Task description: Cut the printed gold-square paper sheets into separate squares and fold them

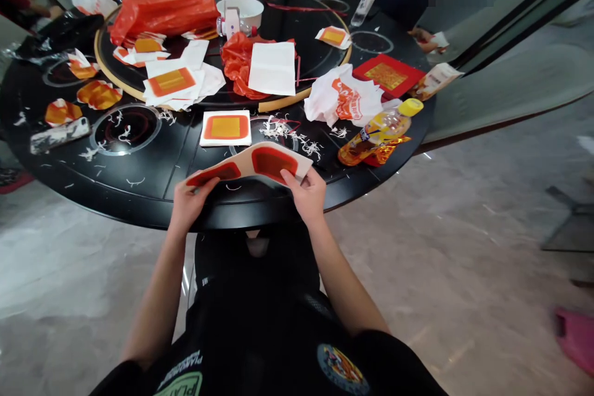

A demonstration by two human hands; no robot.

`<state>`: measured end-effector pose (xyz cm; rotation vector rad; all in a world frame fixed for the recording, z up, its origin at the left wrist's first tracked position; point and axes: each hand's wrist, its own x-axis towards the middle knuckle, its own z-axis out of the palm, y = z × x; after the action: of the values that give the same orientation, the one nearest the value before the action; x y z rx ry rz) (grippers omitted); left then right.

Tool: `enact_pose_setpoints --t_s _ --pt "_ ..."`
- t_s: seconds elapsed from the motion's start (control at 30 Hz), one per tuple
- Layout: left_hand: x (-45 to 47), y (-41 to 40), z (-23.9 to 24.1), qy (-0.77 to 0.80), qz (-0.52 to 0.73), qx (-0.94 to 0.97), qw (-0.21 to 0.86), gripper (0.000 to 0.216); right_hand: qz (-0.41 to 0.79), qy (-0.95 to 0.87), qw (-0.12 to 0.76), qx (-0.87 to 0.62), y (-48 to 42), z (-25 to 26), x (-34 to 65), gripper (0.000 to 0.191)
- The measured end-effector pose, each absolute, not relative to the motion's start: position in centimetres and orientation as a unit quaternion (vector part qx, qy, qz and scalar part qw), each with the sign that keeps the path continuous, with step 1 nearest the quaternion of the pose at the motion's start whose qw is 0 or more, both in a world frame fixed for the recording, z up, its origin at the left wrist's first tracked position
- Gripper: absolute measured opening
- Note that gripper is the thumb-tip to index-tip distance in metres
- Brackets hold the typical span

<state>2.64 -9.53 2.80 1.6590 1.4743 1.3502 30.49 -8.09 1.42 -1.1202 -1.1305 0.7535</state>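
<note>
My left hand and my right hand each pinch one end of a cream paper sheet with red-orange panels, bent up in the middle, just above the near edge of a round black table. Beyond it a flat paper square with an orange border and gold centre lies on the table. White paper shreds are scattered to its right.
A yellow-capped bottle lies on its side at the right. Nearby are a white printed plastic bag, stacked papers, red plastic bags, a white bowl and folded gold pieces. Another person sits at the far right.
</note>
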Motion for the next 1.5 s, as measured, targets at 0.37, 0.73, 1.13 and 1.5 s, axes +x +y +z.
enact_pose_setpoints --t_s 0.37,0.73,1.13,1.5 --pt "-0.7 -15.4 1.3 0.475 0.382 0.781 0.136 0.027 0.144 -0.738 0.486 -0.446 -13.0 0.0 36.3 0.018" --pt "-1.3 -17.0 -0.2 0.486 0.329 0.802 0.112 0.022 0.198 -0.803 0.344 -0.445 -13.4 -1.9 38.9 0.033" --pt "-0.2 -16.3 1.0 0.595 0.358 0.705 0.14 0.015 0.168 -0.714 0.408 -0.544 -12.7 -1.1 37.3 0.012" --pt "4.7 -17.9 1.3 0.511 0.271 0.811 0.09 0.058 0.091 -0.856 0.366 -0.353 -18.1 -0.7 32.3 0.038"
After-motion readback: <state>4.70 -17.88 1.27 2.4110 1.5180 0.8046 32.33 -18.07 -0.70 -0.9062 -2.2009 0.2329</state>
